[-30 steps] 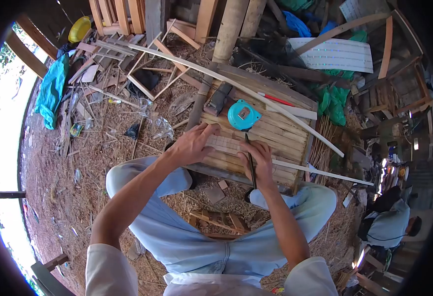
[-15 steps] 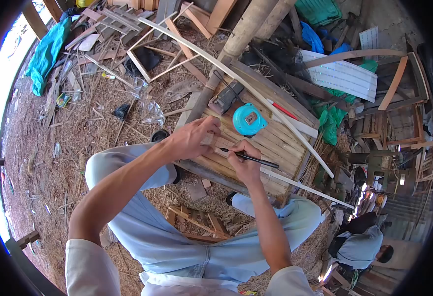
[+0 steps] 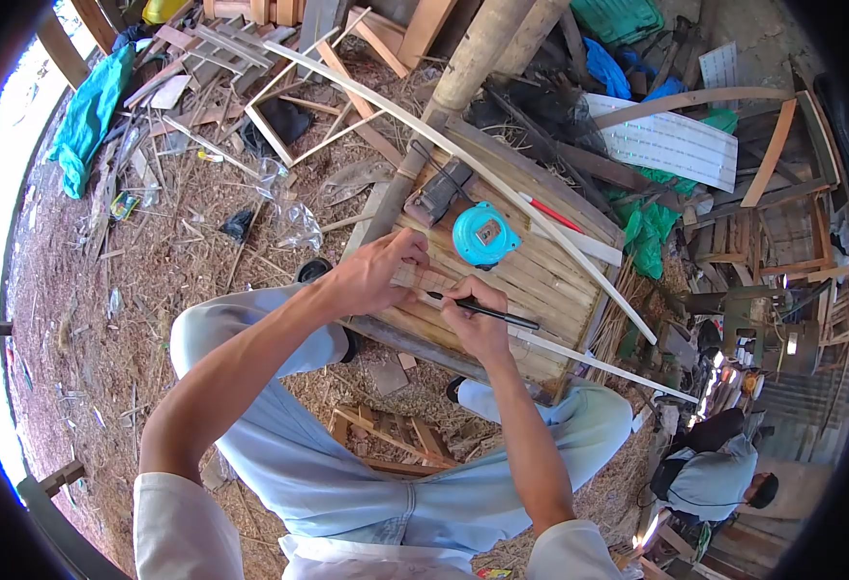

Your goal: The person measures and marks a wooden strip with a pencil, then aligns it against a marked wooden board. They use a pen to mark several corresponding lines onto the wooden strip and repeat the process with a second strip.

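My left hand (image 3: 383, 273) has its fingers bent around a small light wooden piece (image 3: 408, 277) over the slatted bench (image 3: 541, 302). My right hand (image 3: 479, 317) grips a black pen (image 3: 513, 319), its tip at the piece near the left fingers. A pale wooden strip (image 3: 603, 365) runs out rightward from beneath my right hand. Beyond the hands lies a turquoise tape measure (image 3: 485, 234), with a dark block-like tool (image 3: 440, 193) beside it. A red pencil-like stick (image 3: 552, 212) rests farther back on the bench.
A long pale batten (image 3: 502, 184) crosses the bench diagonally. Wood scraps and thin frames (image 3: 275, 130) lie on the shaving-covered ground at left. A white panel (image 3: 661, 140) and green plastic (image 3: 649, 227) are at right. Another person (image 3: 710, 478) sits at lower right.
The pen has shifted slightly, its tip a little left and lower in view. My left hand stays at the wooden piece. The whole view has moved slightly.
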Action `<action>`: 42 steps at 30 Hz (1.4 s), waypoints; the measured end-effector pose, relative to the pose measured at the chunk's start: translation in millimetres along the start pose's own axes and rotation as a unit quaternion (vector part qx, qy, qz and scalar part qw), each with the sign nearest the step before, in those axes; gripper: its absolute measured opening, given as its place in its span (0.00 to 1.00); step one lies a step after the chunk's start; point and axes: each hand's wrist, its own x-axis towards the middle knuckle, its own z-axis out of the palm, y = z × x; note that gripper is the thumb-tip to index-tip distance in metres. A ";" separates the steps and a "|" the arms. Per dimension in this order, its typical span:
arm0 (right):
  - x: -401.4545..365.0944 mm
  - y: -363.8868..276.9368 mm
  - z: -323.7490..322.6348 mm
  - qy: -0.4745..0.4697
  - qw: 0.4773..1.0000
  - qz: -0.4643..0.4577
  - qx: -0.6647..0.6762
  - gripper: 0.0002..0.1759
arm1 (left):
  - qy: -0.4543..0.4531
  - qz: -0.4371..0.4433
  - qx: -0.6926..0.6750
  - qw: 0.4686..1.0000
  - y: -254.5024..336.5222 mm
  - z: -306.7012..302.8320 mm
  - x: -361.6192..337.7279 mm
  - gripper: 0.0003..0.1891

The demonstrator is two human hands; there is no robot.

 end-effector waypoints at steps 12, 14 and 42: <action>1.9 -5.5 0.4 0.010 1.000 0.008 0.009 0.05 | -0.013 -0.018 -0.007 1.000 2.6 -2.5 -0.6 0.35; 0.7 -3.8 1.5 0.031 0.997 0.037 0.055 0.05 | -0.025 -0.026 -0.007 0.999 2.6 -3.2 -0.7 0.34; 6.3 -1.1 3.0 -0.025 1.000 0.016 0.008 0.04 | -0.011 -0.028 -0.026 0.999 1.8 -1.1 -2.3 0.35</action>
